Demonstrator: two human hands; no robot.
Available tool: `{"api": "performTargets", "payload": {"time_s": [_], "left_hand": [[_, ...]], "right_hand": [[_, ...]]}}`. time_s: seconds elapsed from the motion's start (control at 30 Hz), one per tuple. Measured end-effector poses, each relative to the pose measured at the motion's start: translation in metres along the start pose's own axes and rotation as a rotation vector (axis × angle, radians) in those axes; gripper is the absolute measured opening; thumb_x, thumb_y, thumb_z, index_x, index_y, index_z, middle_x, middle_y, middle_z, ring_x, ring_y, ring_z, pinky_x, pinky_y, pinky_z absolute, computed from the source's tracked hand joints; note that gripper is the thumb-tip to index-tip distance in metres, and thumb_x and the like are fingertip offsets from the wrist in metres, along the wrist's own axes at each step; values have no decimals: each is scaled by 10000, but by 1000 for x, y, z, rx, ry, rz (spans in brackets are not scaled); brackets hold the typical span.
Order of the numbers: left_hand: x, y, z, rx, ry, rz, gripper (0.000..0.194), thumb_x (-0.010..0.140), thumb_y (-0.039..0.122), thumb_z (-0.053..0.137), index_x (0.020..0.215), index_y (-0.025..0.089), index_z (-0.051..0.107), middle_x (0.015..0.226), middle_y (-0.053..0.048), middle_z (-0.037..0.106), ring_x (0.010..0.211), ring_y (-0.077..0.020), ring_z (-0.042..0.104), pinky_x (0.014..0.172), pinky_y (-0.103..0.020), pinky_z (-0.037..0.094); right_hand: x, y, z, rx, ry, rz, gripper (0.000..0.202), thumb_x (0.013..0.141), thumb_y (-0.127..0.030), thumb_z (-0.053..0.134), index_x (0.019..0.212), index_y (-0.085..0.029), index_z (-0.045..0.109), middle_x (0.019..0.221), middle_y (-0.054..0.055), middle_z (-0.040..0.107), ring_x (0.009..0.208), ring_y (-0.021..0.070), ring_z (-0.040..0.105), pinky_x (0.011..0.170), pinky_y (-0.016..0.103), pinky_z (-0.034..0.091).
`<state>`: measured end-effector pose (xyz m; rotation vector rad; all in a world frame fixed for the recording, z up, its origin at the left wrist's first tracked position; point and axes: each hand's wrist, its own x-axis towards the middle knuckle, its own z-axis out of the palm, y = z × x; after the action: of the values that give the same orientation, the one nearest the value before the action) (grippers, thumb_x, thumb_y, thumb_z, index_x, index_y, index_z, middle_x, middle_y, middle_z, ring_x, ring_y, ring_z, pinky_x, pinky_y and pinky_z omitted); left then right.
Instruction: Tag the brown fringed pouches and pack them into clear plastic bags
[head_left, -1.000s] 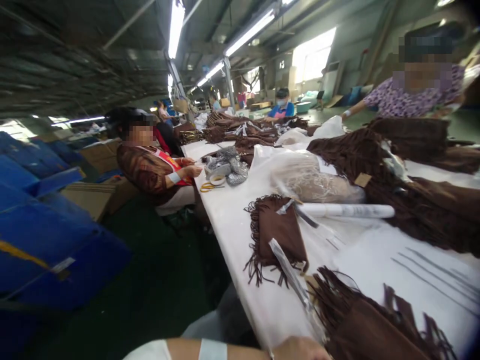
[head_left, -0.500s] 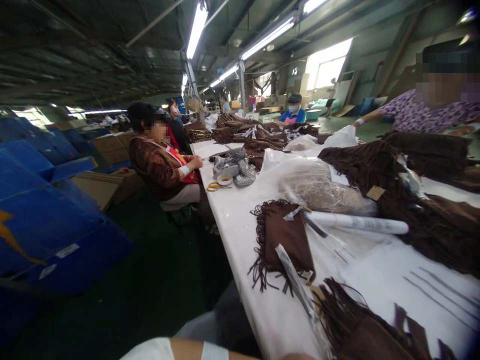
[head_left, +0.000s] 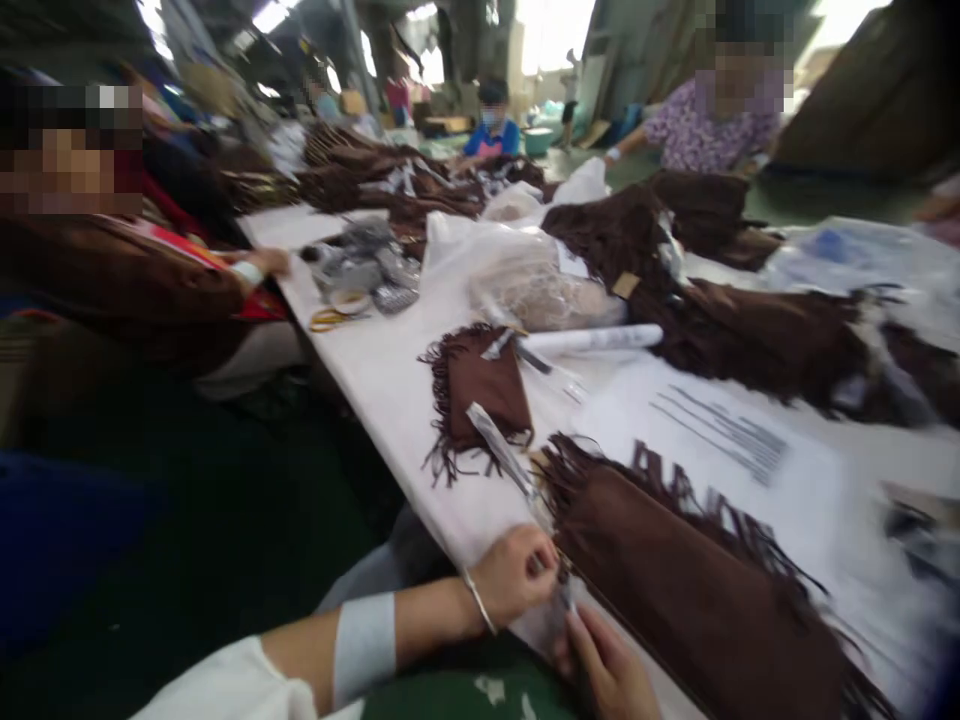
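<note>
My left hand is closed in a pinch at the table's front edge, at the near end of a plastic-wrapped strap. Just below it, my right hand has its thumb and fingers closed on the strap's lower part; blur hides the fine detail between the hands. Alongside lies a dark brown fringed bag, stretching to the lower right. The strap's far end rests over a smaller brown fringed piece, flat on the white table.
A white roll and a clear bag of beige material lie farther back. Yellow-handled scissors sit near a tape roll. Brown fringed goods are heaped at right. Co-workers sit at left and stand across the table.
My view has turned right and down. Both my hands now show, together at the strap, where before only my left forearm and a sliver of hand showed. More of the near brown bag is visible.
</note>
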<state>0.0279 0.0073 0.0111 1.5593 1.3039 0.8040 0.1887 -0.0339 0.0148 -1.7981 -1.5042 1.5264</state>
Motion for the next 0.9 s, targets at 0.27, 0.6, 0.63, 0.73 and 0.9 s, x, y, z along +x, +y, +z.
{"api": "performTargets", "payload": {"time_s": [0.27, 0.6, 0.63, 0.73, 0.9], "left_hand": [[8, -15, -9, -367, -263, -226, 312, 879, 427, 491, 916, 122, 546, 762, -21, 591, 664, -126, 564, 622, -240, 475], [-2, -15, 9, -209, -199, -244, 383, 843, 459, 542, 1058, 144, 574, 666, 8, 587, 583, -132, 571, 572, -243, 498], [-2, -15, 10, -210, -196, -242, 383, 849, 455, 529, 1067, 143, 574, 664, 5, 589, 578, -133, 571, 562, -241, 495], [-3, -13, 13, -242, -182, -256, 393, 861, 446, 498, 1099, 141, 571, 709, -14, 608, 597, -139, 584, 548, -239, 488], [-3, -9, 15, -237, -167, -306, 480, 845, 480, 513, 1178, 136, 545, 658, 3, 584, 593, -133, 562, 578, -250, 483]], "right_hand": [[4, 0, -3, 665, -179, -3, 391, 839, -555, 505, 920, -190, 616, 734, 8, 613, 645, 148, 550, 629, 265, 438], [18, 16, 1, 625, -297, -93, 413, 808, -580, 531, 893, -187, 622, 736, 31, 650, 670, 200, 629, 610, 308, 488], [16, 18, -1, 623, -291, -113, 429, 817, -578, 518, 963, -188, 621, 777, 41, 660, 708, 212, 641, 629, 319, 500], [13, 24, -4, 687, -251, -138, 497, 814, -539, 539, 1172, -193, 551, 820, 36, 669, 712, 205, 648, 647, 328, 519], [15, 26, 1, 675, -114, -150, 426, 731, -467, 645, 1032, -173, 577, 618, -27, 598, 565, 164, 602, 474, 259, 505]]}}
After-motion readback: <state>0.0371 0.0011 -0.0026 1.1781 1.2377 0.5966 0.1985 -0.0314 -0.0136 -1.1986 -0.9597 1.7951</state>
